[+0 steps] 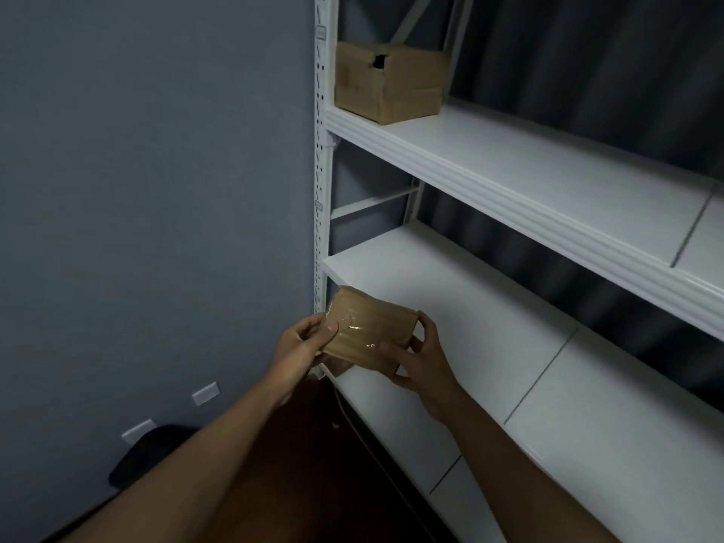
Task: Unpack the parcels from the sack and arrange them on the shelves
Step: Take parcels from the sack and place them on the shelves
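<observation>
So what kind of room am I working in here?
Probably a small storeroom: white metal shelving against a plain grey wall, a cardboard box on the upper shelf, and both hands holding a taped brown parcel.

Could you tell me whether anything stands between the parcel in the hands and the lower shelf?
Nothing visible does: the taped parcel is held by both hands over the lower shelf at its left end, whose white board there is bare.

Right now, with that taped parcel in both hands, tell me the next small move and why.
Probably ease the taped parcel forward and set it down at the left end of the lower shelf. The left hand and right hand hold it just above that shelf's front edge, the board there is bare, and the upper shelf already carries a cardboard box.
</observation>
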